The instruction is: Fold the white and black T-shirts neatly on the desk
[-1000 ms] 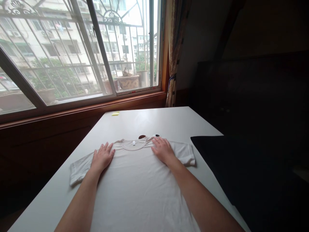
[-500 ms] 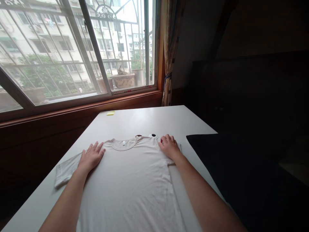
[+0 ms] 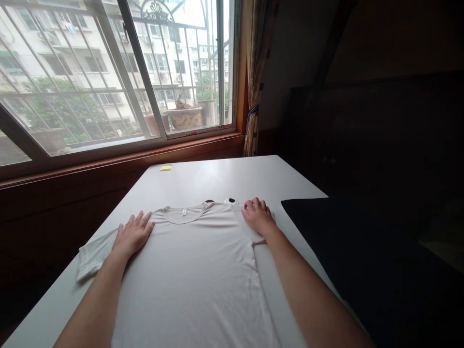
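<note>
A white short-sleeved T-shirt lies spread on the white table, its round collar and small label at the far end. My left hand rests flat on its left shoulder, fingers stretched out, with the left sleeve reaching out beyond the wrist. Over at the right shoulder, my right hand has its fingers curled down on the sleeve fabric, pinching it. Creases run across the cloth from the collar toward that hand. The lower hem is out of view.
The white table has a yellow sticky note at its far left corner. Just past the collar is a round white-rimmed dark-centred thing. Dark cloth covers the right edge. A barred window and a tied curtain stand behind.
My right hand has shifted slightly right with the sleeve, and my left hand slightly left. The T-shirt looks stretched a little wider across the shoulders.
</note>
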Demonstrator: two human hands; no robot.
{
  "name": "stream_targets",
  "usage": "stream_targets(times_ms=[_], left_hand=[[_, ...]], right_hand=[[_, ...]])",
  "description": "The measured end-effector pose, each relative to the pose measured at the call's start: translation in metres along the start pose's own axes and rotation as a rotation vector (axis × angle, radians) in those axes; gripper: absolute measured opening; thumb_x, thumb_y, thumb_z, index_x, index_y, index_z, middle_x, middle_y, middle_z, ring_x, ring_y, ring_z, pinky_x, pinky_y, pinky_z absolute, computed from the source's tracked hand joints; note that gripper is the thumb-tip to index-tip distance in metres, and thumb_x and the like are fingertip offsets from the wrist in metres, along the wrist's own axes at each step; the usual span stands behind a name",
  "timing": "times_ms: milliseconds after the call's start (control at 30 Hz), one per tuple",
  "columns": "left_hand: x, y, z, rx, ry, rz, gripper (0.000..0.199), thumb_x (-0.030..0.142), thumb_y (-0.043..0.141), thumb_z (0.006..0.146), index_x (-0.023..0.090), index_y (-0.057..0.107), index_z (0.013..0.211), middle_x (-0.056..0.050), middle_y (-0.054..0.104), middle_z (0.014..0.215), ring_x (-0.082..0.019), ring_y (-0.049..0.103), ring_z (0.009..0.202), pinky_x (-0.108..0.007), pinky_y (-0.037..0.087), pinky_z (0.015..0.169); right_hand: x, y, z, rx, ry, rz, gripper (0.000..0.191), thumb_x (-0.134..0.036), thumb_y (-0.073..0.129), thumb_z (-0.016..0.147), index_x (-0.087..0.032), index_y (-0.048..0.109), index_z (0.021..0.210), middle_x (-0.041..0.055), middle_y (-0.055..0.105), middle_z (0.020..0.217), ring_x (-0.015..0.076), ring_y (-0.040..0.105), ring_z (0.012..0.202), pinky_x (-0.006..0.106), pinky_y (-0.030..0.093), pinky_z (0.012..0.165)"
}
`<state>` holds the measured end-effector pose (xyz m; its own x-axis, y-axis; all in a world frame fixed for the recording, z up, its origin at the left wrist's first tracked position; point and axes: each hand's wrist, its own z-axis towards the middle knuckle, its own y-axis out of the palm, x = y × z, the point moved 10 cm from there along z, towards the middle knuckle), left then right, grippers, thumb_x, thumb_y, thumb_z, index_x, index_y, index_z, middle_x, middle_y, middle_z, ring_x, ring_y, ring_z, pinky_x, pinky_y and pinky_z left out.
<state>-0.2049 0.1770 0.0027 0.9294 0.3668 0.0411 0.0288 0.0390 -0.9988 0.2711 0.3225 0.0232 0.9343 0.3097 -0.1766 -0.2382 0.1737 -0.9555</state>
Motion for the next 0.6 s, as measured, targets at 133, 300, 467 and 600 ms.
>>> stream_targets(times_ms=[133, 300, 467, 600], left_hand=[[0.001, 0.0, -0.001, 0.0, -0.003, -0.001, 0.069, 0.062, 0.016, 0.102, 0.031, 0.028, 0.163, -0.006, 0.019, 0.173, -0.038, 0.016, 0.158, -0.07, 0.018, 0.119], [0.003, -0.011, -0.01, 0.084, -0.032, -0.036, 0.067, 0.057, 0.022, 0.103, 0.029, 0.022, 0.165, -0.008, 0.016, 0.174, -0.036, 0.02, 0.157, -0.068, 0.022, 0.119], [0.006, -0.037, -0.028, 0.325, -0.06, -0.025, 0.064, 0.051, 0.026, 0.104, 0.028, 0.024, 0.163, -0.01, 0.021, 0.172, -0.035, 0.039, 0.147, -0.063, 0.031, 0.117], [-0.004, -0.039, -0.032, 0.374, -0.103, 0.006, 0.057, 0.045, 0.029, 0.104, 0.02, 0.045, 0.153, -0.015, 0.038, 0.161, -0.034, 0.055, 0.129, -0.053, 0.044, 0.109]], right_hand=[[0.0, -0.002, 0.0, 0.012, -0.005, -0.004, 0.025, -0.047, 0.047, 0.102, -0.028, 0.058, 0.113, 0.008, 0.051, 0.123, 0.0278, 0.045, 0.114, 0.042, 0.04, 0.099], [0.0, -0.001, 0.0, 0.008, -0.005, -0.02, 0.026, -0.047, 0.046, 0.103, -0.028, 0.058, 0.115, 0.0085, 0.051, 0.125, 0.028, 0.044, 0.115, 0.042, 0.04, 0.099], [-0.002, 0.0, 0.0, 0.023, -0.002, -0.027, 0.024, -0.045, 0.046, 0.102, -0.027, 0.058, 0.113, 0.0086, 0.052, 0.123, 0.0283, 0.044, 0.114, 0.042, 0.04, 0.098], [-0.003, 0.001, 0.001, 0.031, 0.005, -0.044, 0.024, -0.044, 0.046, 0.102, -0.027, 0.058, 0.113, 0.0087, 0.052, 0.122, 0.0284, 0.045, 0.112, 0.042, 0.04, 0.098]])
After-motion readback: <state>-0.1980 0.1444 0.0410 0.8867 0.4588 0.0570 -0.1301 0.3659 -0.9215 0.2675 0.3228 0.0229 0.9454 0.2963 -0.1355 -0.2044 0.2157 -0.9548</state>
